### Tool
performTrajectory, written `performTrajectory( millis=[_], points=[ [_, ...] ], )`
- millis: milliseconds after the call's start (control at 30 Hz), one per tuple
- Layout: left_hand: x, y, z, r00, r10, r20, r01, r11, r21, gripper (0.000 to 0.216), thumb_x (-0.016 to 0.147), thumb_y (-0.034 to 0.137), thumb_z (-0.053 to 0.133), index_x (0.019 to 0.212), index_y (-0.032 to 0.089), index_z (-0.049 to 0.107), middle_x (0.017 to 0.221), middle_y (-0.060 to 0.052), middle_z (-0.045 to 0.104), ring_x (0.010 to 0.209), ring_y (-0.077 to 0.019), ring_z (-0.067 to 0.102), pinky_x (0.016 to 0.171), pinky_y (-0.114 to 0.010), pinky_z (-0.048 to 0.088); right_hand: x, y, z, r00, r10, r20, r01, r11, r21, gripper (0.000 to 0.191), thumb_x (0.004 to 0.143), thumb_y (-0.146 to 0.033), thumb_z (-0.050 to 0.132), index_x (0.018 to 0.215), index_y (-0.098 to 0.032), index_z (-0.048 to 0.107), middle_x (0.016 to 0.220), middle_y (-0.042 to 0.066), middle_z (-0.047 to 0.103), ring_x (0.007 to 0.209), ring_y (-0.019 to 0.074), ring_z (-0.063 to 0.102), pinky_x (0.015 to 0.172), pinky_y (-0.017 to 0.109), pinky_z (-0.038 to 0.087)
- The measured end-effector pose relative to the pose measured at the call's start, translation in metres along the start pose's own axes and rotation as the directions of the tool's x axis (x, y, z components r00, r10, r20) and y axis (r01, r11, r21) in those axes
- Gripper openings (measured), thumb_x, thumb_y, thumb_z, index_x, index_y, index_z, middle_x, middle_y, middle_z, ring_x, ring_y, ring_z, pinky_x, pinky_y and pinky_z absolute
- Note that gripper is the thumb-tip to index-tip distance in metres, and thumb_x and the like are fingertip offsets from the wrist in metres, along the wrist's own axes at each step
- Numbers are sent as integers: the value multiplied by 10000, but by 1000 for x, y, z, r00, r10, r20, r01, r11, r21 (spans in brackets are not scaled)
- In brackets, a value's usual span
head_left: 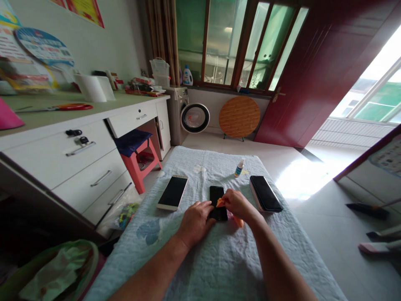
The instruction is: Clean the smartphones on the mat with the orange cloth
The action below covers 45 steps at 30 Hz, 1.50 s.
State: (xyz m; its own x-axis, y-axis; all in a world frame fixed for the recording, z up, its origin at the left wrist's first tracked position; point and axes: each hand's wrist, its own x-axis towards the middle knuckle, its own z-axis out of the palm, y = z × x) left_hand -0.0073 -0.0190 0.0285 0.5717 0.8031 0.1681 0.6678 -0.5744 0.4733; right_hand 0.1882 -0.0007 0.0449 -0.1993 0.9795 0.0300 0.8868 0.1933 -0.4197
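Note:
A black smartphone lies flat on the cloth-covered table in front of me. My left hand grips its lower left side, with the fingers on the left edge and the thumb by the bottom corner. Pinched in my right hand is an orange cloth, pressed to the phone's screen; a loose end hangs below the hand. To the left rests a larger white-framed phone. On the right, a dark phone lies on a pale box. A small spray bottle stands beyond my right hand.
A light blue quilted cloth covers the table. At left are a white drawer desk and a red stool. A waste bin stands at lower left. Farther off are a washing machine and a round wooden board.

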Motion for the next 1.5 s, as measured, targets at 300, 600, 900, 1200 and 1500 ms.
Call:
performTrajectory(
  millis=[300, 600, 900, 1200, 1500],
  points=[
    [0, -4, 5, 1000, 2, -8, -2, 1000, 11, 356, 806, 257, 644, 1156, 196, 629, 1264, -58, 600, 1113, -248, 547, 994, -363, 419, 18, -4, 26, 963, 71, -258, -86, 995, -48, 259, 883, -123, 449, 849, -171, 702, 909, 59, 620, 889, 158, 524, 795, 239, 369],
    [1, -4, 3, 999, 29, -15, -30, 999, -18, 321, 801, 232, 637, 1122, 227, 635, 1182, -39, 633, 1064, -243, 563, 969, -355, 430, 26, -13, 33, 961, -184, -205, 173, 982, -73, 320, 881, -74, 402, 947, -200, 689, 1069, 29, 659, 940, 149, 542, 884, 262, 326],
    [0, -6, 5, 999, 31, -28, -31, 999, -4, 343, 796, 242, 646, 1138, 212, 635, 1218, -44, 622, 1066, -249, 558, 961, -366, 442, 27, 1, 32, 967, -129, -220, 113, 990, -83, 350, 887, -93, 388, 1006, -214, 694, 1113, 32, 671, 945, 159, 557, 892, 286, 308],
    [0, -7, 4, 999, 48, -19, -48, 999, -9, 328, 804, 246, 646, 1129, 214, 640, 1209, -40, 630, 1053, -242, 563, 954, -361, 445, 28, 0, 34, 966, -109, -235, 83, 990, -117, 309, 880, -95, 394, 921, -205, 680, 1013, 37, 675, 864, 164, 525, 851, 281, 313],
    [0, -6, 2, 999, 48, -22, -49, 999, -23, 334, 793, 224, 644, 1126, 232, 637, 1182, -28, 637, 1048, -235, 563, 955, -354, 441, 28, -10, 36, 964, -202, -174, 178, 973, -145, 307, 954, -215, 380, 936, -254, 684, 1045, 1, 660, 867, 157, 496, 829, 270, 313]
  ],
)
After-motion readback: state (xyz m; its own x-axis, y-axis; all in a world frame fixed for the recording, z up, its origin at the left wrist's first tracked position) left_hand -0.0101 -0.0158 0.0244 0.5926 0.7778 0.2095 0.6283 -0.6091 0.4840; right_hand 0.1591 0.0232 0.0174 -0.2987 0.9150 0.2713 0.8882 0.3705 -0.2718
